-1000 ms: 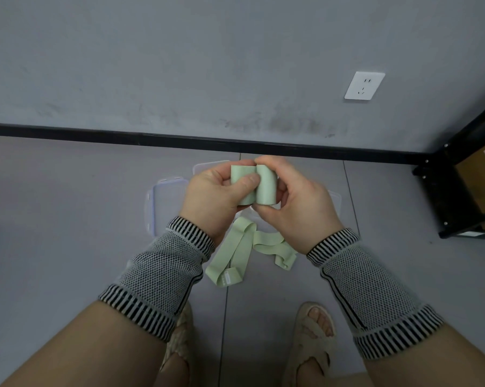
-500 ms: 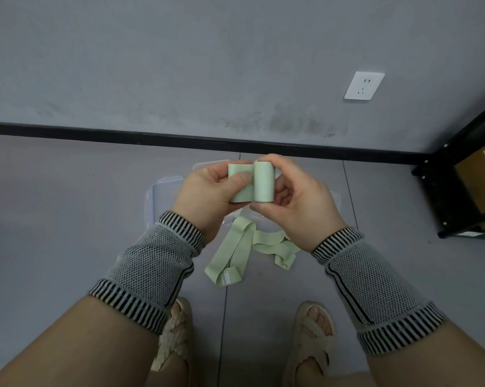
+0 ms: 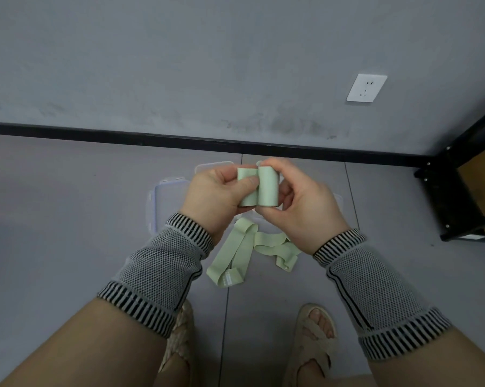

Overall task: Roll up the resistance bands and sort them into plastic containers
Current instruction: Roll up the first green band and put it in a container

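Note:
A pale green resistance band (image 3: 266,188), partly rolled into a tight cylinder, is held up in front of me by both hands. My left hand (image 3: 216,196) pinches the flat loose end under its thumb. My right hand (image 3: 305,205) curls its fingers round the rolled part. On the floor below lie two more pale green bands (image 3: 238,252), loose and unrolled, overlapping each other. Clear plastic containers (image 3: 165,202) sit on the floor behind my hands, largely hidden by them.
A black metal shelf (image 3: 464,191) with a cardboard box stands at the right against the wall. A white socket (image 3: 366,88) is on the grey wall above a black skirting strip. My sandalled feet (image 3: 314,336) stand near the bottom of the view.
Both hands have kept turning the band; the roll looks slightly thicker and the hands sit a little lower and closer to me. The bands on the floor have not moved.

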Demonstrator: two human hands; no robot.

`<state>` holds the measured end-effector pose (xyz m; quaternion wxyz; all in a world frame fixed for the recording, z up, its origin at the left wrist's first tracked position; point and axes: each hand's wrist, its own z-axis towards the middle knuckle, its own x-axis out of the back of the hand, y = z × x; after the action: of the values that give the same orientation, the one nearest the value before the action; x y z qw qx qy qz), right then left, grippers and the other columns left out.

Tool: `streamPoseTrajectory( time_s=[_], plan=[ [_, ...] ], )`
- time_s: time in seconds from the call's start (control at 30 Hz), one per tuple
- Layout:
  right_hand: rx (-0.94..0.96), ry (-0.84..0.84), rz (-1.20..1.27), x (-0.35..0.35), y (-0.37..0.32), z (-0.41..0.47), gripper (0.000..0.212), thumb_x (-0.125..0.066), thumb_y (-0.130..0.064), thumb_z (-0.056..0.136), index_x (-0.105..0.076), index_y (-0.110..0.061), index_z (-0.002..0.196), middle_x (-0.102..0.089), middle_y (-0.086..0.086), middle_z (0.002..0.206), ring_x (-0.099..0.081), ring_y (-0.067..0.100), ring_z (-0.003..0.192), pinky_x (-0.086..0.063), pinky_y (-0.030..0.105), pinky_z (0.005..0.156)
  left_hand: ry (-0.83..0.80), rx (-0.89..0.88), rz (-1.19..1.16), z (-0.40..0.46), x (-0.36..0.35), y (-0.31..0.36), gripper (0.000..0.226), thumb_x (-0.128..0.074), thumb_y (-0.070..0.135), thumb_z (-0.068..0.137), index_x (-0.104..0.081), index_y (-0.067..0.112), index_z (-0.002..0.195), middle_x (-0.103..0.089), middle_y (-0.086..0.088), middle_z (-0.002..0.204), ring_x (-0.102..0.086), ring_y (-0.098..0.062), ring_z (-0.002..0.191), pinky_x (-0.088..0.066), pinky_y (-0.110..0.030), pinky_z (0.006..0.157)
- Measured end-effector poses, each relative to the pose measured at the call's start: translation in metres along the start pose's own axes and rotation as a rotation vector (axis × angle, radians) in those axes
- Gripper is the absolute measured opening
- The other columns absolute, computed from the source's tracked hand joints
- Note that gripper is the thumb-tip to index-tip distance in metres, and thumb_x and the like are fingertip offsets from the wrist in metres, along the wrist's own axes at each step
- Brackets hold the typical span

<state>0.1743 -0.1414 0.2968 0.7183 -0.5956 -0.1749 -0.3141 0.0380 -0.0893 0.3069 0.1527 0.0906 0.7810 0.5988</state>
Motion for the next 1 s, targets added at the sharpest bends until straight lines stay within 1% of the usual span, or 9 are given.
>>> streamPoseTrajectory(
  time_s=[0.1,0.27,0.4,0.57,0.63,0.7,0.8,0.93,1.0],
  plan=[
    [0.008,-0.002,-0.033,-0.001,0.001,0.002,0.054,-0.075,-0.021,0.074,-0.055,-0.033,0.123,-0.048,-0.012,0.063,-0.051,0.002,0.064,-0.041,0.011,0.059,-0.011,0.004,0.012,0.000,0.001,0.000,0.020,-0.061,0.003,0.086,-0.066,0.002,0.106,-0.071,-0.020,0.096,-0.068,-0.032,0.093,-0.056,-0.041,0.084],
    [-0.046,-0.081,0.084,-0.001,0.001,-0.001,0.080,-0.081,-0.025,0.070,-0.041,-0.040,0.137,-0.049,-0.014,0.070,-0.049,-0.002,0.065,-0.043,0.011,0.063,-0.035,0.023,0.013,0.000,0.002,0.001,0.021,-0.060,0.001,0.086,-0.064,0.001,0.107,-0.071,-0.020,0.096,-0.069,-0.031,0.090,-0.057,-0.041,0.082],
    [-0.062,-0.083,0.125,0.002,0.001,0.001,0.062,-0.083,-0.023,0.069,-0.053,-0.037,0.121,-0.051,-0.007,0.068,-0.051,0.002,0.061,-0.047,0.019,0.063,-0.064,0.059,0.008,0.002,0.007,0.001,0.021,-0.054,0.001,0.090,-0.064,0.000,0.108,-0.069,-0.021,0.100,-0.069,-0.029,0.091,-0.058,-0.036,0.080],
    [-0.144,-0.166,0.526,0.010,0.000,0.001,0.057,-0.080,-0.008,0.071,-0.055,-0.028,0.119,-0.060,0.015,0.075,-0.058,0.021,0.072,-0.054,0.041,0.077,-0.071,0.134,-0.127,0.005,0.022,0.008,0.018,-0.048,0.002,0.093,-0.064,0.004,0.100,-0.072,-0.008,0.086,-0.070,-0.015,0.072,-0.058,-0.023,0.061],
    [-0.147,-0.177,0.574,0.012,0.001,0.002,0.057,-0.079,-0.006,0.071,-0.056,-0.027,0.118,-0.061,0.017,0.076,-0.059,0.023,0.074,-0.055,0.043,0.078,-0.076,0.137,-0.136,0.004,0.022,0.011,0.018,-0.049,0.002,0.092,-0.064,0.004,0.101,-0.072,-0.008,0.086,-0.070,-0.014,0.070,-0.057,-0.022,0.058],
    [-0.132,-0.155,0.446,0.010,0.002,0.002,0.057,-0.082,-0.010,0.070,-0.056,-0.033,0.116,-0.058,0.005,0.070,-0.057,0.014,0.068,-0.054,0.036,0.072,-0.062,0.117,-0.083,0.003,0.018,0.010,0.018,-0.050,0.001,0.092,-0.064,0.003,0.103,-0.070,-0.012,0.089,-0.069,-0.017,0.074,-0.058,-0.024,0.061],
    [-0.087,-0.100,0.163,0.001,0.003,0.002,0.057,-0.081,-0.020,0.069,-0.056,-0.040,0.115,-0.049,-0.010,0.065,-0.049,0.001,0.058,-0.049,0.023,0.063,-0.030,0.070,0.016,0.000,0.010,0.004,0.018,-0.051,-0.001,0.091,-0.065,0.001,0.103,-0.068,-0.022,0.096,-0.067,-0.027,0.085,-0.058,-0.036,0.077],
    [-0.021,-0.027,-0.008,-0.003,-0.002,0.001,0.054,-0.077,-0.021,0.073,-0.057,-0.033,0.122,-0.043,-0.019,0.058,-0.049,-0.006,0.061,-0.038,0.008,0.061,-0.033,0.047,0.053,-0.001,0.003,0.001,0.017,-0.057,0.002,0.089,-0.066,0.002,0.103,-0.069,-0.022,0.098,-0.067,-0.031,0.092,-0.057,-0.039,0.083],
    [0.009,-0.024,-0.054,-0.005,-0.004,0.001,0.056,-0.075,-0.022,0.075,-0.055,-0.033,0.126,-0.040,-0.023,0.059,-0.047,-0.010,0.063,-0.035,0.009,0.062,-0.037,0.039,0.073,-0.001,0.001,0.000,0.016,-0.060,0.001,0.087,-0.067,0.004,0.101,-0.071,-0.019,0.094,-0.069,-0.029,0.091,-0.057,-0.039,0.082]
  ],
)
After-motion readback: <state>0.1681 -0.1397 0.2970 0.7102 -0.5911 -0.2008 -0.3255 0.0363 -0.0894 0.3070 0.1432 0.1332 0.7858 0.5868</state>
